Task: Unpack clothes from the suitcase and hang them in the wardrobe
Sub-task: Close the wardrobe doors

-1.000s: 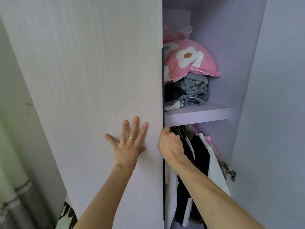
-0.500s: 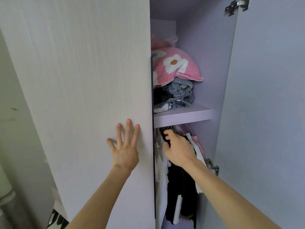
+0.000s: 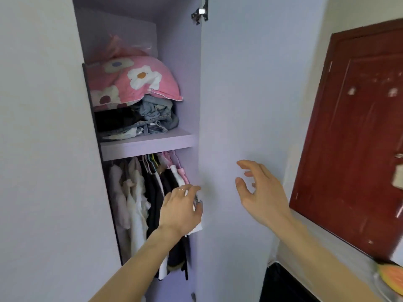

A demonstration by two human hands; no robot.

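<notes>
The wardrobe stands open, with white and black clothes (image 3: 139,192) hanging on a rail under a lilac shelf (image 3: 148,144). My left hand (image 3: 181,210), a ring on one finger, hovers in front of the hanging clothes, its fingertips near the lower hinge of the right door (image 3: 239,94). It holds nothing. My right hand (image 3: 259,192) floats in front of that open door's inner face, fingers relaxed and spread, empty. No suitcase is in view.
A pink flowered pillow (image 3: 135,81) lies on folded jeans (image 3: 157,114) on the shelf. The left door (image 3: 43,149) fills the left side. A red room door (image 3: 353,138) is at the right, with a dark object (image 3: 283,284) low beside the wardrobe.
My left hand has come off the left door and moved right, in front of the clothes. My right hand has left the hanging clothes and moved right before the open door. The view swung right.
</notes>
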